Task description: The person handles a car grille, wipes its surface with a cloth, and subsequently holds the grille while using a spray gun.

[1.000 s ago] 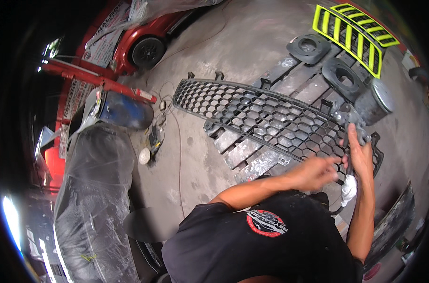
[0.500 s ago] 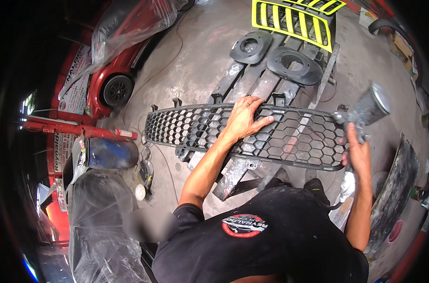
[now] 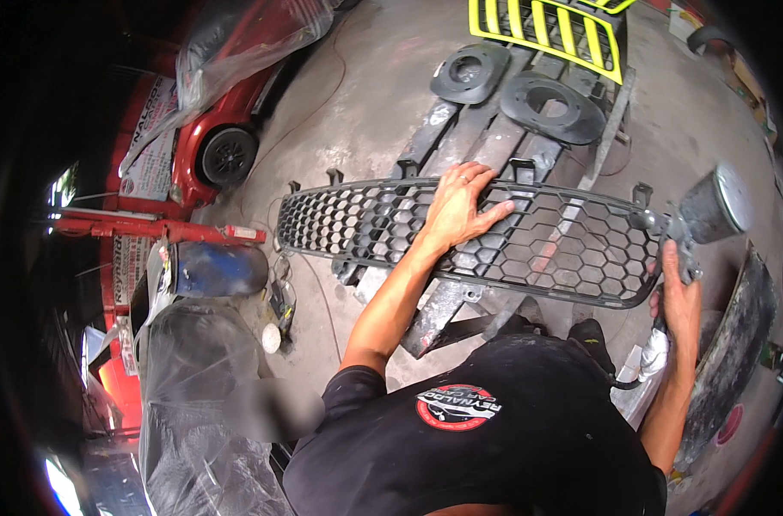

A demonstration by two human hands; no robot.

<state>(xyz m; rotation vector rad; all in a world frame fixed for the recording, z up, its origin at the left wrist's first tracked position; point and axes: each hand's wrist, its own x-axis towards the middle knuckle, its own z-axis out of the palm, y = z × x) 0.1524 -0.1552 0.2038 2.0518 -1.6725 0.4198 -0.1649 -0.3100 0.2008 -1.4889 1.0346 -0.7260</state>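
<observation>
A long black honeycomb grille [image 3: 572, 249] lies across a slatted stand [image 3: 430, 327] in front of me. My left hand [image 3: 463, 206] lies on its upper middle, fingers stretched out and thumb apart, pressed to the mesh. At the grille's right end, my right hand [image 3: 680, 297] is wrapped round the handle of a spray gun [image 3: 679, 236]. A grey metal cup [image 3: 716, 205] sits on the gun, tilted to the right. The nozzle points left, close to the grille's upper right corner. A hose with a whitish wrapping [image 3: 654, 354] hangs below the gun's handle.
Beyond the grille, two black ring-shaped covers [image 3: 553, 107] and a bright yellow slatted grille [image 3: 546, 39] rest on the stand. Left are a blue drum [image 3: 215, 268], a red bar [image 3: 163, 230], a plastic-covered object [image 3: 198, 387] and a red car [image 3: 193, 172]. A dark panel [image 3: 735, 335] leans at right.
The spray gun has shifted right and slightly nearer along the grille's end, uncovering a bracket at the corner. My left hand stays on the mesh. The whole view has shifted slightly.
</observation>
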